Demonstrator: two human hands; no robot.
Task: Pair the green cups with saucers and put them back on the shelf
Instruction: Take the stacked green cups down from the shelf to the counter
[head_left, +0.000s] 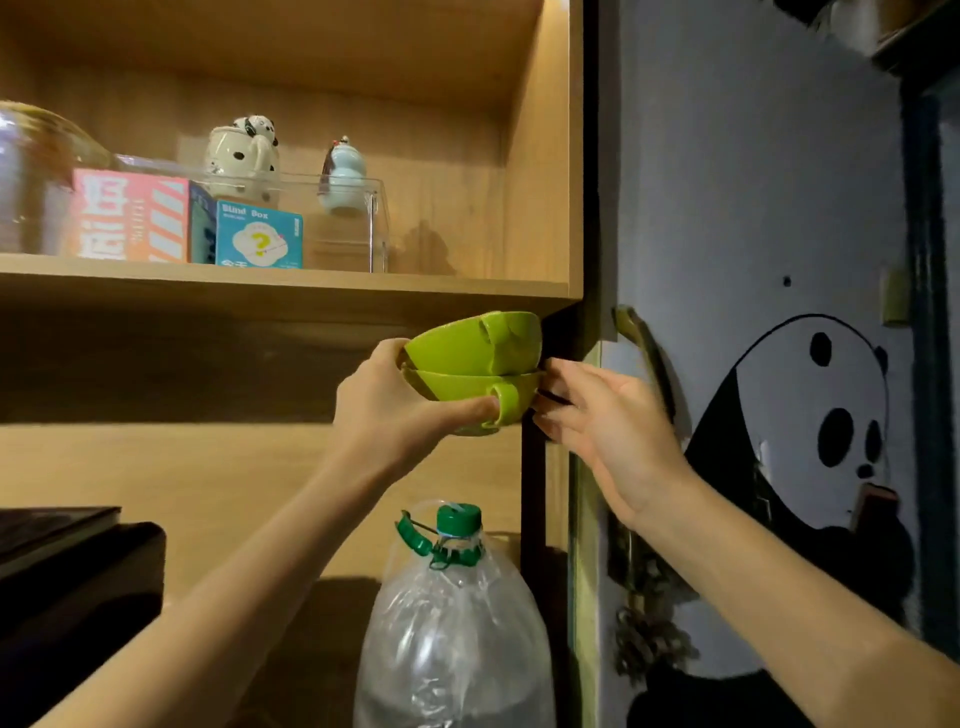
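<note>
Two green cups are stacked one inside the other, the upper cup (475, 343) tilted in the lower cup (467, 391). My left hand (395, 410) holds the stack from below, with a finger through the lower cup's handle. The stack hangs just under the front edge of the wooden shelf (280, 293), near its right end. My right hand (602, 431) is at the right side of the stack, fingers spread, fingertips close to the lower cup's rim; I cannot tell if they touch. No saucers are in view.
On the upper shelf stand a pink box (130, 215), a blue box (258, 235), a clear case (348, 223) with a panda mug (244, 156) and a pale blue figurine (343, 176). A large plastic bottle (452, 623) stands below. A door with a panda drawing (810, 415) is right.
</note>
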